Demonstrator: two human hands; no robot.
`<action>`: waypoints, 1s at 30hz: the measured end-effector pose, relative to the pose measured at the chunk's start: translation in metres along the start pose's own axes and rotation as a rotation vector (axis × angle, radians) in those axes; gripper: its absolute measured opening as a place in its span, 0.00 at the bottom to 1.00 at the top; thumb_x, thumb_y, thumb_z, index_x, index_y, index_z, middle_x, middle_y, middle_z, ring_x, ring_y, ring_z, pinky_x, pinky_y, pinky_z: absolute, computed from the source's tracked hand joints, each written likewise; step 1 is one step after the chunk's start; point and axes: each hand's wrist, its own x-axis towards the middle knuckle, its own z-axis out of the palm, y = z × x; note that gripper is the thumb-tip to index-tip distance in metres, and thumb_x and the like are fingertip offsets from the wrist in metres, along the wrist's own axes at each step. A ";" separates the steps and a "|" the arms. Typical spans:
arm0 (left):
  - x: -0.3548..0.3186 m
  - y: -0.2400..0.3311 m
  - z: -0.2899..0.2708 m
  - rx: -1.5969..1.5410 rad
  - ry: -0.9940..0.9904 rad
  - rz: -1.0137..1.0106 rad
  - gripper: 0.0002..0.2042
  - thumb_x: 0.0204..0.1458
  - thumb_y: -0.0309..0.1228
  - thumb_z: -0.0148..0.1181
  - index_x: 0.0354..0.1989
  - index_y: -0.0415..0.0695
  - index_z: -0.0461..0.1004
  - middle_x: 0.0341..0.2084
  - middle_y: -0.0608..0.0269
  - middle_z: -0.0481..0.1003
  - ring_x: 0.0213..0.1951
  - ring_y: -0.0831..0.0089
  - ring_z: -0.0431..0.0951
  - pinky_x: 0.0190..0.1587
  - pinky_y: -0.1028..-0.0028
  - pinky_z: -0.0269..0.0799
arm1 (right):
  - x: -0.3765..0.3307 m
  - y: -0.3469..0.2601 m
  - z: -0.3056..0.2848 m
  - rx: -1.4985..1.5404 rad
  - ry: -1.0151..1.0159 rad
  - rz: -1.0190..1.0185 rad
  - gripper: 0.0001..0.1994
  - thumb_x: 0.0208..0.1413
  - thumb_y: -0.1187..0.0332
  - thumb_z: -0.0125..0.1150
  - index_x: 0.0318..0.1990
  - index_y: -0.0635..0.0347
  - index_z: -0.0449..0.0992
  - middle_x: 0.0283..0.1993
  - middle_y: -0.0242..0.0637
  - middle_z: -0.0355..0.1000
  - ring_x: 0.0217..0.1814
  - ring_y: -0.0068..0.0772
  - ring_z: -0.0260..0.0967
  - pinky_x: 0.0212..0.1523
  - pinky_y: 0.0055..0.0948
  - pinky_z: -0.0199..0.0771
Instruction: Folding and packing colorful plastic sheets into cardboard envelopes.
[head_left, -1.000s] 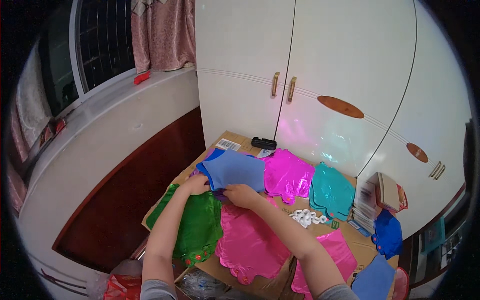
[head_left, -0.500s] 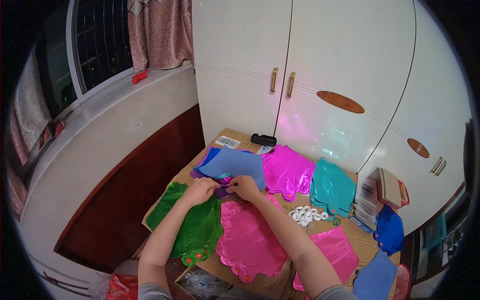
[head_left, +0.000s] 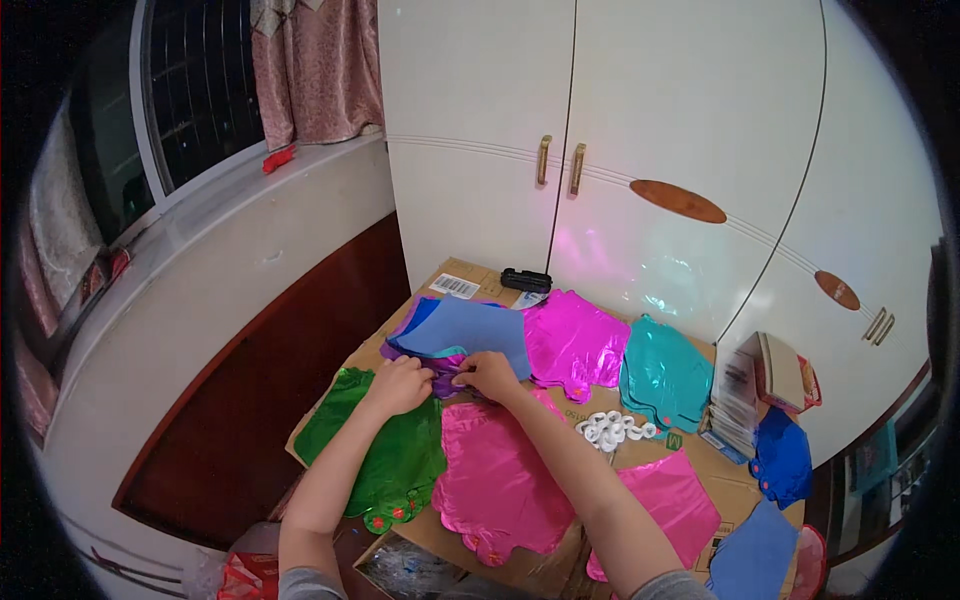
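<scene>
My left hand [head_left: 404, 385] and my right hand [head_left: 489, 376] meet at the near edge of a stack of flat foil balloons. Between them lies the crumpled purple foil balloon [head_left: 452, 379], with the fingers of both hands pinched on its edge. On top of the stack is a greyish-blue flat foil balloon [head_left: 470, 325], and darker blue and purple edges show at its left. Below my left forearm spreads a green foil balloon pile [head_left: 375, 440]. A pink foil balloon pile [head_left: 505, 475] lies partly under my right forearm.
Magenta balloons [head_left: 575, 340] and teal balloons [head_left: 668, 372] lie along the back, before a white cupboard [head_left: 480, 80]. White ring-shaped pieces [head_left: 612, 430] sit on the cardboard [head_left: 735, 488]. A black object [head_left: 526, 280] rests at the back edge; a box [head_left: 780, 375] stands right.
My left hand has shifted slightly and its fingers are lower on the purple foil. More of the purple foil shows between my hands. The view has moved a little.
</scene>
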 end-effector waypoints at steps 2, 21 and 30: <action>0.005 -0.005 0.000 0.053 -0.010 -0.071 0.15 0.52 0.41 0.48 0.37 0.49 0.79 0.33 0.59 0.74 0.42 0.62 0.73 0.44 0.58 0.67 | 0.000 0.005 0.000 -0.017 0.014 -0.039 0.13 0.36 0.62 0.72 0.27 0.61 0.79 0.25 0.44 0.74 0.26 0.39 0.72 0.31 0.33 0.70; 0.011 -0.004 -0.011 -0.085 0.084 0.230 0.10 0.44 0.32 0.54 0.34 0.51 0.79 0.27 0.61 0.76 0.36 0.63 0.75 0.37 0.58 0.66 | 0.001 0.006 -0.005 0.054 -0.025 0.031 0.15 0.36 0.59 0.72 0.28 0.60 0.80 0.27 0.43 0.75 0.29 0.40 0.74 0.33 0.34 0.71; 0.026 -0.026 -0.003 0.131 -0.249 -0.220 0.25 0.52 0.52 0.45 0.35 0.40 0.78 0.30 0.49 0.78 0.36 0.57 0.78 0.40 0.59 0.71 | 0.000 0.008 -0.004 0.142 -0.010 0.074 0.12 0.41 0.62 0.69 0.28 0.62 0.79 0.24 0.39 0.75 0.25 0.29 0.71 0.29 0.30 0.69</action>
